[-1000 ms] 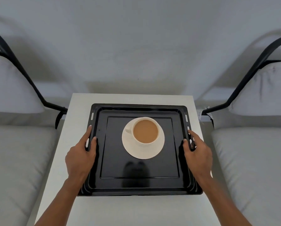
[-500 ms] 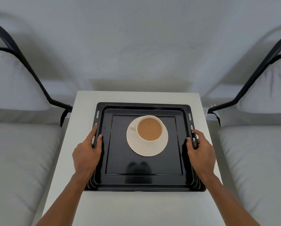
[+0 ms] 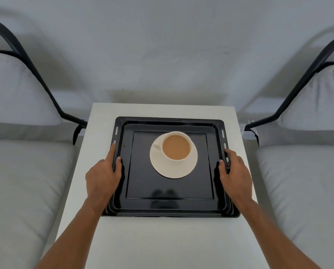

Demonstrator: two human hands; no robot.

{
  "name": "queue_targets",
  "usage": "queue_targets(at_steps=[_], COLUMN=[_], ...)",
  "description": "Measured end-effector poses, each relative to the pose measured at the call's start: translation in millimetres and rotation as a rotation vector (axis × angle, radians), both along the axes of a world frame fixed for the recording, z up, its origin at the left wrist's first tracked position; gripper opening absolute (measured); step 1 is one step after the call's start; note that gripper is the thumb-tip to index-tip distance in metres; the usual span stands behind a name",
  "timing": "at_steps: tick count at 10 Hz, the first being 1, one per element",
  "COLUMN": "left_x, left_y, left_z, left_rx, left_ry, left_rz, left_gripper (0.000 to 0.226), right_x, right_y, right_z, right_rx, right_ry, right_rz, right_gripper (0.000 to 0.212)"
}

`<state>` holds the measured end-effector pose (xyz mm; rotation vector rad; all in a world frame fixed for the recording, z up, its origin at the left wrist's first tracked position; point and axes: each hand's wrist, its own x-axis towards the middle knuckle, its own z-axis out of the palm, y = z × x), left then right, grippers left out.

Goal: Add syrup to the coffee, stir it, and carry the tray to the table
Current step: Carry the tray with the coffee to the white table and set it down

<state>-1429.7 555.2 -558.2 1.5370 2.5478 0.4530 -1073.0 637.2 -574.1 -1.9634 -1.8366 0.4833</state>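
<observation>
A black metal tray lies flat on a small white table. On the tray stands a white cup of light brown coffee on a white saucer, slightly behind the tray's middle. My left hand grips the tray's left rim, thumb inside and fingers along the outer edge. My right hand grips the right rim the same way. No syrup or spoon is in view.
Grey cushioned seats with black tubular frames stand on both sides, the left seat and the right seat close against the table. A plain grey wall rises behind the table.
The view has shifted slightly, so the tray and table sit a little to the right in frame. Both hands keep their grip on the tray rims.
</observation>
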Motion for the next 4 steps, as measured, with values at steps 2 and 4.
queue_targets(at_steps=[2, 4], left_x=[-0.6, 5.3], left_y=[-7.3, -24.2], left_z=[10.9, 30.0], left_rx=[-0.128, -0.119], left_ry=[0.052, 0.098], left_rz=[-0.047, -0.056], left_gripper=[0.058, 0.059], right_x=[0.1, -7.6], right_y=[-5.6, -22.9], right_z=[8.1, 38.2], right_rx=[-0.098, -0.11], right_ry=[-0.088, -0.137], right_rz=[0.095, 0.068], right_gripper=[0.058, 0.055])
